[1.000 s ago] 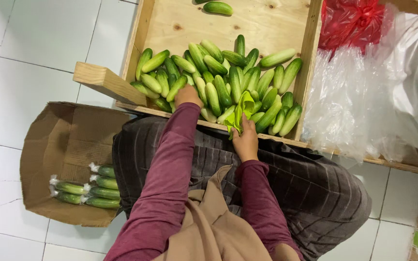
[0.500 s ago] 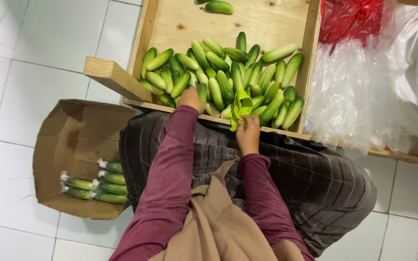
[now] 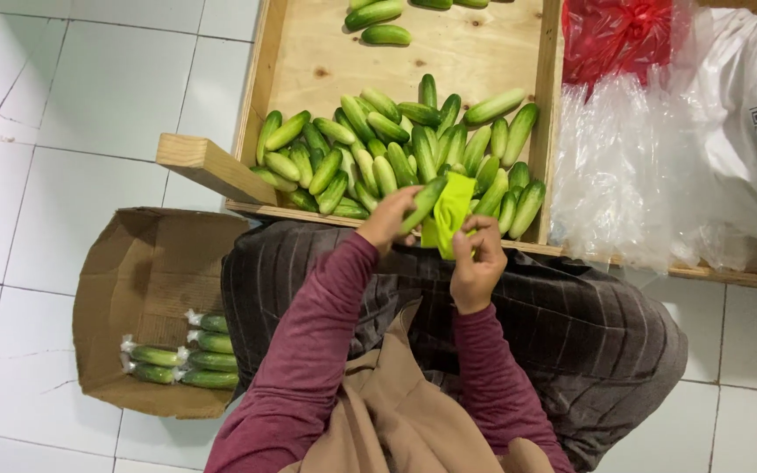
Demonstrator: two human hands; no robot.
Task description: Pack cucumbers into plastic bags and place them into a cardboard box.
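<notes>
Left hand (image 3: 389,219) clamped on cucumber (image 3: 422,203) at near edge of crate (image 3: 260,105). Right hand (image 3: 477,263) pinches green bag (image 3: 449,210), touching cucumber. Likely risk: bag mouth collapsing or cucumber slipping onto lap if grip loosens. Box (image 3: 133,289) with packed cucumbers on floor, left.

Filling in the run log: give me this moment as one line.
left hand: holds green cucumber | right hand: holds yellow-green plastic bag | wooden crate: loose cucumbers | brown cardboard box: wrapped cucumbers
</notes>
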